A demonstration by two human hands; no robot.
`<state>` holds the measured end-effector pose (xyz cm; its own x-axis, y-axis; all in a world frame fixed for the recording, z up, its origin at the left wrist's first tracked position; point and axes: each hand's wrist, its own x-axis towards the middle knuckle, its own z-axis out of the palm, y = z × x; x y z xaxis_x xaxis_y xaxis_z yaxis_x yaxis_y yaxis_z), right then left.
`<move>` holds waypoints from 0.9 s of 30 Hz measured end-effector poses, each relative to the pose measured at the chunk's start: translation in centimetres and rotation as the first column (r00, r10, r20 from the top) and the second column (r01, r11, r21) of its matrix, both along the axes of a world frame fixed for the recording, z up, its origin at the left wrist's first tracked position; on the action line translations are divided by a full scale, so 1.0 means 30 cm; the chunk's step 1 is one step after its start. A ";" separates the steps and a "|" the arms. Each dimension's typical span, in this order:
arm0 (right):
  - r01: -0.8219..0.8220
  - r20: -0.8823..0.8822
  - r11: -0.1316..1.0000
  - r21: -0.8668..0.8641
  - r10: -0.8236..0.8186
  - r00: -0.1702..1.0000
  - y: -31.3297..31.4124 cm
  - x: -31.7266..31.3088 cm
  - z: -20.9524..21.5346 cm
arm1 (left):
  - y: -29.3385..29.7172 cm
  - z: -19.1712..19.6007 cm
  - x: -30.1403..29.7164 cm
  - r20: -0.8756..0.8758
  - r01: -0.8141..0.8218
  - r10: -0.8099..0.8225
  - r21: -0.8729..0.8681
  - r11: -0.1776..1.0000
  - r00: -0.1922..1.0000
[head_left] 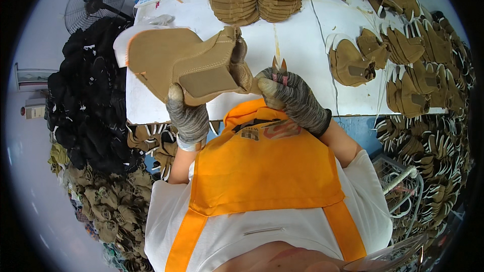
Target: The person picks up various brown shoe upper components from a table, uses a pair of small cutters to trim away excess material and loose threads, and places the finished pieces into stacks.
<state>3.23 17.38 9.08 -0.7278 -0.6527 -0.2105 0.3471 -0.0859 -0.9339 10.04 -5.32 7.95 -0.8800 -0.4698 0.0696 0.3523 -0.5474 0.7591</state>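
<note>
A brown suede boot upper (166, 60) with a panel on its side is held up over the near edge of the white table. My left hand (189, 118), in a grey knit glove, grips its lower edge with the thumb in front. On the other side my right hand (297, 98), gloved alike, is closed around a pair of small snips (279, 64), their two pointed blades sticking up and slightly apart. The fingertips of that hand also meet the upper's right end; whether they pinch it I cannot tell.
On the white table (297, 35) two stacks of brown uppers (254, 0) stand at the back, and several more uppers (350, 63) lie at the right. A black heap (91, 95) and a fan (96, 2) are at the left. A wire cart (398, 181) stands right of me.
</note>
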 end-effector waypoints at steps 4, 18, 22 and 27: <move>0.065 -0.098 0.998 -0.003 -0.065 0.993 -0.026 0.010 0.054 | 0.018 0.041 -0.029 0.061 0.047 -0.060 0.207 0.977 0.996; 0.336 -0.221 0.942 0.029 -0.321 0.921 -0.001 -0.152 0.029 | 0.026 0.029 -0.051 0.103 0.111 -0.118 0.071 0.991 0.988; 0.335 -0.609 0.918 0.211 -0.145 0.780 -0.030 -0.186 -0.025 | 0.039 0.011 -0.042 0.150 0.151 -0.141 -0.061 0.987 0.979; 0.543 -0.804 0.756 0.364 -0.039 0.594 -0.042 -0.165 -0.046 | 0.055 0.032 -0.055 0.236 0.156 -0.123 -0.127 0.979 0.964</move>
